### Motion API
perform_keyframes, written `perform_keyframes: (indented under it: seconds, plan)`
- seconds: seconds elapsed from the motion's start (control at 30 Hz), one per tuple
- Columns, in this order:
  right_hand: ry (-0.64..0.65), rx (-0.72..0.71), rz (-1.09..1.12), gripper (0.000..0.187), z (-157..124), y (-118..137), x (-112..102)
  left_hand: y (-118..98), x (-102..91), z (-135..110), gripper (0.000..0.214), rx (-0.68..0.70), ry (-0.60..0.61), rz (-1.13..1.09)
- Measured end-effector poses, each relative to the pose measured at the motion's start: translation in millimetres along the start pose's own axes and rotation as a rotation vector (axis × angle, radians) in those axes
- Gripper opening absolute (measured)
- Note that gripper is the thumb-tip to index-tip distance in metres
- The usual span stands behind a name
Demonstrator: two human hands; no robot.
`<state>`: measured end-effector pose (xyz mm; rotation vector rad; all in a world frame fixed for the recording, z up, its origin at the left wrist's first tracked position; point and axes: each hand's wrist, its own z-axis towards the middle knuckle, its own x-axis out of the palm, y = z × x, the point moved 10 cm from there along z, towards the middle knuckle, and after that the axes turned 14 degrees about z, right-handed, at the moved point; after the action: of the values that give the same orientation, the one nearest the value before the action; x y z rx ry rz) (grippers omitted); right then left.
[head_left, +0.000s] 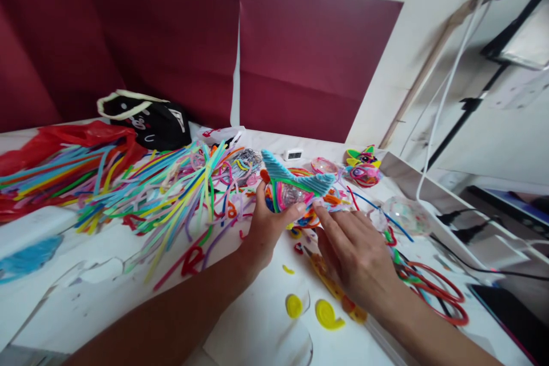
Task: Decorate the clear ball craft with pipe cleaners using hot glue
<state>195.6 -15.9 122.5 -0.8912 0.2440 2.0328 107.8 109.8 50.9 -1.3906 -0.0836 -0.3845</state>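
Note:
My left hand [268, 223] is closed around a clear plastic ball wrapped in coloured pipe cleaners [291, 193], topped by a light blue fuzzy whale-tail shape [300, 178]. It holds the piece a little above the white table [253, 326]. My right hand [355, 251] lies just to the right with its fingers stretched out, the fingertips touching the lower right side of the piece. Under the right hand lies a yellow and orange pipe cleaner strip [334, 289].
A big heap of coloured pipe cleaners [150, 189] covers the left of the table, with a red plastic bag [64, 140] and a black pouch [146, 120] behind. Yellow coils [328, 314], red rings [437, 289], a clear ball [407, 214] and finished colourful figures [363, 167] lie around.

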Motion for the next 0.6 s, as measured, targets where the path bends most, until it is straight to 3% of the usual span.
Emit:
perform_keyframes:
  seconds: [0.6]
  plan:
    - [0.009, -0.039, -0.037, 0.043, 1.0, 7.9, 2.8, 6.5, -3.8, -0.9, 0.096, -0.056, -0.046, 0.004]
